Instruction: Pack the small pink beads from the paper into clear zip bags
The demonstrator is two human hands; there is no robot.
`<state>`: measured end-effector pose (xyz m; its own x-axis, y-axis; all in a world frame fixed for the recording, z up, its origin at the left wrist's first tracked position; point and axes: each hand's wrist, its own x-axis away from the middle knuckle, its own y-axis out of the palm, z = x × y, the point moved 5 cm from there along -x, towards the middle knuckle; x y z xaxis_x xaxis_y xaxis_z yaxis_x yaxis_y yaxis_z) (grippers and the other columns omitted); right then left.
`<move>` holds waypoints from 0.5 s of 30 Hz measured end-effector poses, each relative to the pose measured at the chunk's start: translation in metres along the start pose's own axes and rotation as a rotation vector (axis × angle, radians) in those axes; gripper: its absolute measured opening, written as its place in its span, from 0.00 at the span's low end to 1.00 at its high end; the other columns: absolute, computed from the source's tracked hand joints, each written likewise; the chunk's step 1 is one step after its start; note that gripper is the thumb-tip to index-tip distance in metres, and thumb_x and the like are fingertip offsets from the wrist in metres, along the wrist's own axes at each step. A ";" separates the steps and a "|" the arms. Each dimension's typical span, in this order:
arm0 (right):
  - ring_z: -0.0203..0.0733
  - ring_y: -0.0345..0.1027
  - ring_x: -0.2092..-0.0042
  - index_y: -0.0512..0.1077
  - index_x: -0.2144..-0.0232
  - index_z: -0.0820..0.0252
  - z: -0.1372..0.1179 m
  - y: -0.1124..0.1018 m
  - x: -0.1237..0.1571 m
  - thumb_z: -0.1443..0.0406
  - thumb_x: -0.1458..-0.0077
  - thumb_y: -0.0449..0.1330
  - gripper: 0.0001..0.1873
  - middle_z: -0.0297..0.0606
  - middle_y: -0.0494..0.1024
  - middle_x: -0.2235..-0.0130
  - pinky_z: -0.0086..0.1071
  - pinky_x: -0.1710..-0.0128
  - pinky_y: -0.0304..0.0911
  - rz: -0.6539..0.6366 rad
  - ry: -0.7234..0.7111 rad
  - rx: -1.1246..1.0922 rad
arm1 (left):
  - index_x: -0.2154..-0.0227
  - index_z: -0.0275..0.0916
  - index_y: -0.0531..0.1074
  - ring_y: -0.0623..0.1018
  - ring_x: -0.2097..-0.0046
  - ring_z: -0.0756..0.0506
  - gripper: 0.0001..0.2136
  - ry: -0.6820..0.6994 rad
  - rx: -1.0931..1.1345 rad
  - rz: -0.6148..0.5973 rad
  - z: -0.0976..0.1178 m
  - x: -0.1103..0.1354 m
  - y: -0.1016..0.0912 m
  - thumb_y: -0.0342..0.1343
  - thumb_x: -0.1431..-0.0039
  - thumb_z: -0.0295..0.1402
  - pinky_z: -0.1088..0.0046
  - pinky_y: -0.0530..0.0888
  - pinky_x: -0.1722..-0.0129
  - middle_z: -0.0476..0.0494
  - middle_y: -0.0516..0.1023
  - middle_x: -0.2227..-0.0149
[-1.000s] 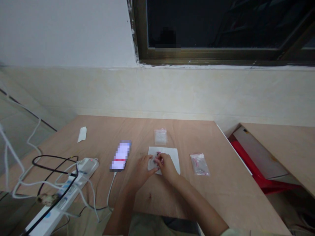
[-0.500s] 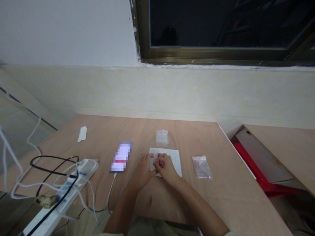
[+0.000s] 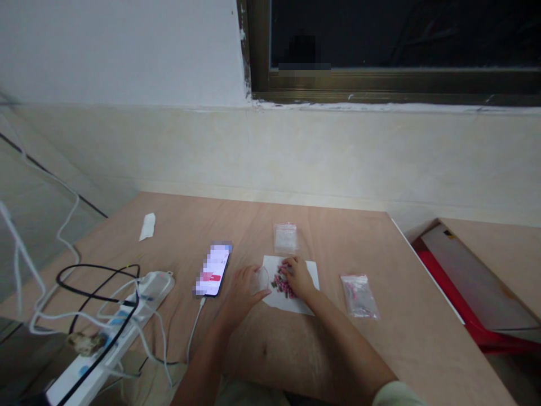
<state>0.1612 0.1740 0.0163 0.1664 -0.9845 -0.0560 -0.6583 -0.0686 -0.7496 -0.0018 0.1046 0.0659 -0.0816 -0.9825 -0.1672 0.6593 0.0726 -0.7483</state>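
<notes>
A pile of small pink and dark beads [image 3: 281,283] lies on a white sheet of paper [image 3: 291,305]. My left hand [image 3: 244,290] curves around a clear, round plastic cup [image 3: 262,278], tilted at the paper's left edge with its mouth toward the beads. Over the right side of the pile is my right hand [image 3: 299,277], its fingers curled down against the beads. Whatever lies under that palm is hidden.
Behind the paper lies a clear zip bag [image 3: 286,238]; another bag [image 3: 360,296] is to the right. A phone [image 3: 213,269] on a charging cable lies left. Farther left are a power strip [image 3: 154,287] with tangled cables and a white scrap [image 3: 147,226].
My right hand has moved away from my left hand, to the right side of the pile. The beads and the clear cup now show between my hands. The view has shifted slightly.
</notes>
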 end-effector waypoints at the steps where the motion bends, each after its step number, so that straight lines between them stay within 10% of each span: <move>1: 0.40 0.62 0.61 0.70 0.71 0.62 0.001 0.002 -0.002 0.69 0.54 0.54 0.06 0.41 0.69 0.66 0.31 0.61 0.56 -0.024 -0.013 0.003 | 0.56 0.39 0.61 0.66 0.53 0.42 0.22 0.000 -0.003 -0.004 0.000 -0.001 0.000 0.56 0.56 0.39 0.61 0.63 0.52 0.42 0.68 0.57; 15: 0.39 0.64 0.68 0.69 0.78 0.64 0.006 -0.005 -0.005 0.69 0.55 0.55 0.04 0.40 0.72 0.73 0.30 0.67 0.56 -0.030 -0.011 0.061 | 0.58 0.37 0.63 0.67 0.54 0.41 0.22 0.018 0.017 -0.015 0.000 -0.016 0.008 0.57 0.58 0.38 0.61 0.63 0.54 0.40 0.69 0.58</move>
<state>0.1684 0.1798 0.0159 0.1936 -0.9803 -0.0398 -0.6073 -0.0878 -0.7896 0.0049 0.1210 0.0623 -0.1048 -0.9804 -0.1670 0.6705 0.0543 -0.7399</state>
